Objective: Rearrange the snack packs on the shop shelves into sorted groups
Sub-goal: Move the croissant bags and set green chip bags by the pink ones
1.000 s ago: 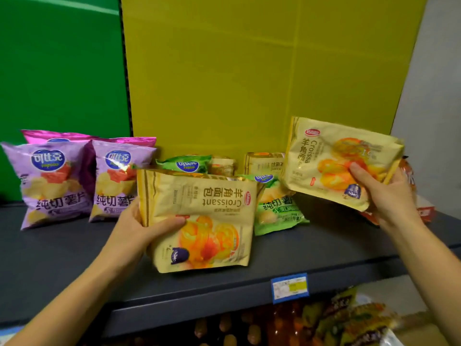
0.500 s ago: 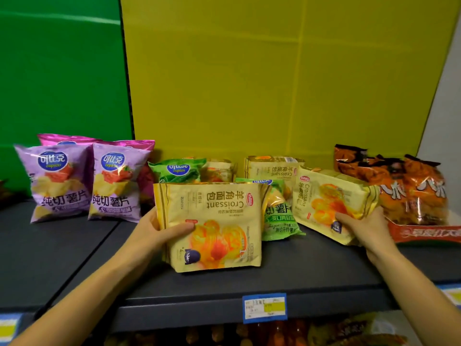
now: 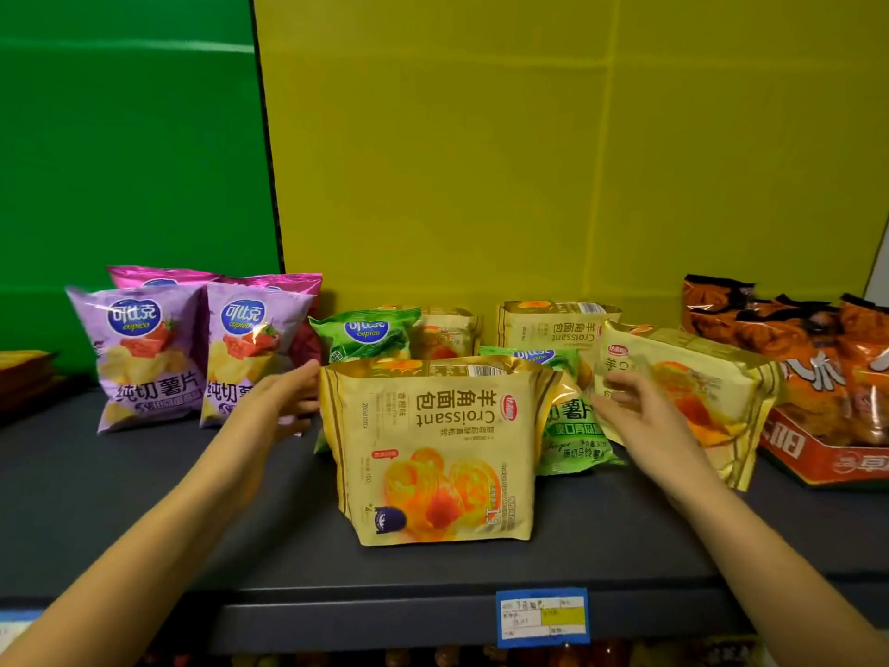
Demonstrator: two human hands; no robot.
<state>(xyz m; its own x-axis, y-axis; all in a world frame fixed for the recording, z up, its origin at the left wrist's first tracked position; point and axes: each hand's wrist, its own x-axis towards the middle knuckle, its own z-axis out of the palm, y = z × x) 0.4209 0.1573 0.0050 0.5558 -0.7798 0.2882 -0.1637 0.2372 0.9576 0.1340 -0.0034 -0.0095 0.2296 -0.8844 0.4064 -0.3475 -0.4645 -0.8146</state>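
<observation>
Plainly, a glossy rectangular croissant pack stands on the matte shelf.

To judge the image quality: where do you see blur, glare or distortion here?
Head view: left hand and right hand motion-blurred; glare on the top seal of the front croissant pack; wide-angle lens bends the backboard seam; price tag writing illegible.
</observation>
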